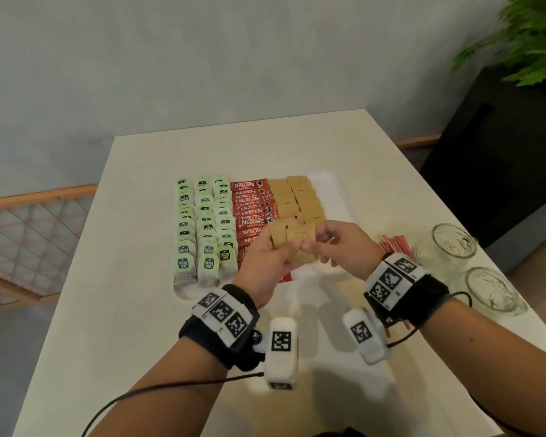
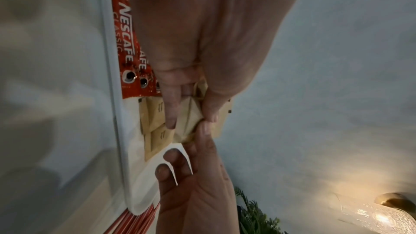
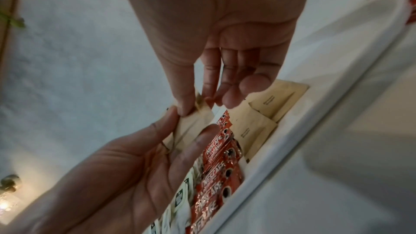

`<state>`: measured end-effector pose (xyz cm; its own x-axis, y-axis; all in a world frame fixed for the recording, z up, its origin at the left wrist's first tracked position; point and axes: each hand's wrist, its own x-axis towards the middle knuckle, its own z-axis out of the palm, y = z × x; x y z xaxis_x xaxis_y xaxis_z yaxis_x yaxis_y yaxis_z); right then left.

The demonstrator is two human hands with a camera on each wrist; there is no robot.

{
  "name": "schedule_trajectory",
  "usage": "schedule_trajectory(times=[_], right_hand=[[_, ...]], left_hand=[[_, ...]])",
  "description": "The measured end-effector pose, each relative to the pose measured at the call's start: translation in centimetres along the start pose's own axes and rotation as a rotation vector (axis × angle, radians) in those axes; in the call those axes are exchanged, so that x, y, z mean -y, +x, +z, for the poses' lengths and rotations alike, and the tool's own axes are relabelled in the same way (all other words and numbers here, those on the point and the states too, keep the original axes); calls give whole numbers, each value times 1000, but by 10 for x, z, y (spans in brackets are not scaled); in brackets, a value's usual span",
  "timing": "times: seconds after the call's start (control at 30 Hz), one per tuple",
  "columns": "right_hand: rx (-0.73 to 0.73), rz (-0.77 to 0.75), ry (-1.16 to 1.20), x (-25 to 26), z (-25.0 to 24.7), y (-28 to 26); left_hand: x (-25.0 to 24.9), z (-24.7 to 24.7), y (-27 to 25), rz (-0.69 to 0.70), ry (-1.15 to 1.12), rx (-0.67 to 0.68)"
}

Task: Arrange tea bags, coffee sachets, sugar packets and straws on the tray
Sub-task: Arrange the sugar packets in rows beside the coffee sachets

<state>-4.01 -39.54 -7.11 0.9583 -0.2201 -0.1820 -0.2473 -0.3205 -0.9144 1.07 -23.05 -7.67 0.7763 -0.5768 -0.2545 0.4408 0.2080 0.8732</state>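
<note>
Brown paper sugar packets (image 1: pixel 292 239) sit fanned in my left hand (image 1: pixel 265 263) at the frame's centre, thumb and fingers curled round them above the white tray (image 1: pixel 334 190). My right hand (image 1: pixel 344 247) pinches one packet's edge between thumb and forefinger, other fingers loosely spread. On the tray, tea bags (image 1: pixel 202 228) fill the left, coffee sachets (image 1: pixel 249 212) the middle, more packets right. Straws (image 1: pixel 394 244), I think, lie at centre right beside two glasses (image 1: pixel 451 244).
</note>
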Motion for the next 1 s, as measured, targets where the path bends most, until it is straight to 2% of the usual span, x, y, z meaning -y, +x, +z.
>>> schedule_trajectory(times=[0.23, 0.4, 0.53, 0.6, 0.7, 0.77, 0.83, 0.9, 1.0], right_hand=[[67, 37, 214, 4, 15, -11], [-27, -83, 141, 2, 8, -14], [-118, -82, 140, 4, -7, -15], [-129, -73, 129, 7, -14, -14], [-115, -122, -46, 13, -28, -10], [-90, -176, -283, 22, -37, -7], [-60, -227, -384, 34, -41, -4], [-51, -263, -369, 42, -41, -1], [-99, -255, -200, 41, -36, 4]], left_hand=[[10, 9, -7, 99, 53, -104], [2, 9, -8, 135, 149, -131], [-7, 6, -10, 191, 239, -158], [-12, 4, -10, 232, 320, -221], [-26, -3, -6, 348, 646, -287], [-33, -2, -4, 390, 835, -222], [-36, 4, -4, 389, 956, -133], [-33, 10, -2, 365, 988, -102], [-29, 13, 0, 300, 810, -129]])
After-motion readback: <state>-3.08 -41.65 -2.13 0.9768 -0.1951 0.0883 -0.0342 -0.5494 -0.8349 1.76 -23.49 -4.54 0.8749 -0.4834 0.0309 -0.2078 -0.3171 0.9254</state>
